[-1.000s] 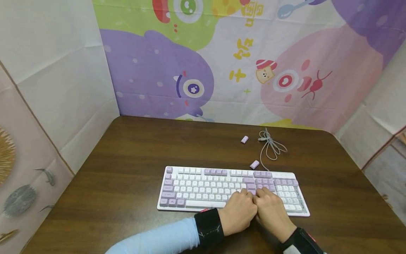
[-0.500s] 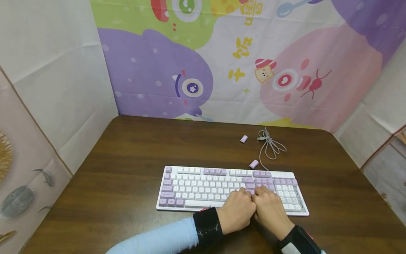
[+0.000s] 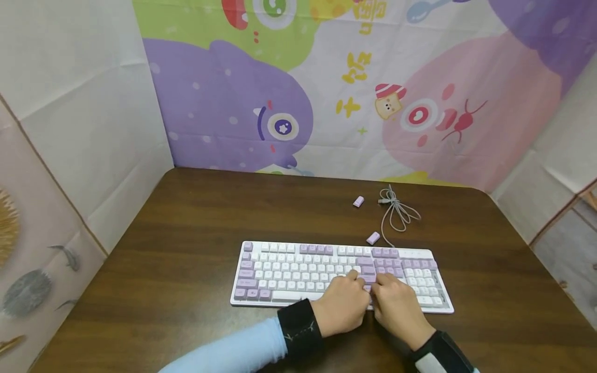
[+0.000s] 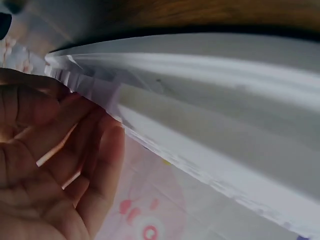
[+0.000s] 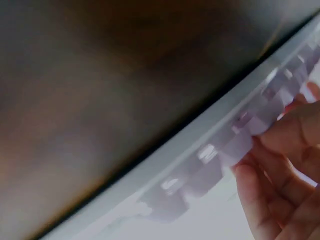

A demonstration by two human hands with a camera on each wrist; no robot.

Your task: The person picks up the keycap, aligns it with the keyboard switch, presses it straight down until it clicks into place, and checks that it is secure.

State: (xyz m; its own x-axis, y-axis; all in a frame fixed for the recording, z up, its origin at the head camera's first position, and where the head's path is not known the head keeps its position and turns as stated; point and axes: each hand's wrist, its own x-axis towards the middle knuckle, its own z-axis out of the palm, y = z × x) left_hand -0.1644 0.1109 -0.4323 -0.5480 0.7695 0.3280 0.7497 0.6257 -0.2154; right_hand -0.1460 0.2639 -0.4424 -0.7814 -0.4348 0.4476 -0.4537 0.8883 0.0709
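Observation:
A white keyboard [image 3: 298,296] with white and lilac keycaps lies across the table. My left hand [image 3: 342,304] reaches over its front edge right of the space bar, knuckles bent. In the left wrist view, the fingers [image 4: 107,162] curve loosely, tips right at the keys. My right hand [image 3: 396,303] is close beside it, over the lower keys left of the number pad. There, in the right wrist view, thumb and fingers [image 5: 295,132] pinch at a lilac keycap [image 5: 265,117] in the row. The hands hide the keys beneath them in the head view.
Two loose lilac keycaps lie behind the keyboard, a nearer keycap [image 3: 373,238] and a farther keycap [image 3: 358,201]. A bundled grey cable [image 3: 396,210] runs from the keyboard's rear edge. Behind the brown table [image 3: 196,217] hangs a cartoon-printed cloth [image 3: 345,150].
My left hand has shifted slightly left and toward me, and a gap shows between the hands, which were touching before. The right hand stays about where it was.

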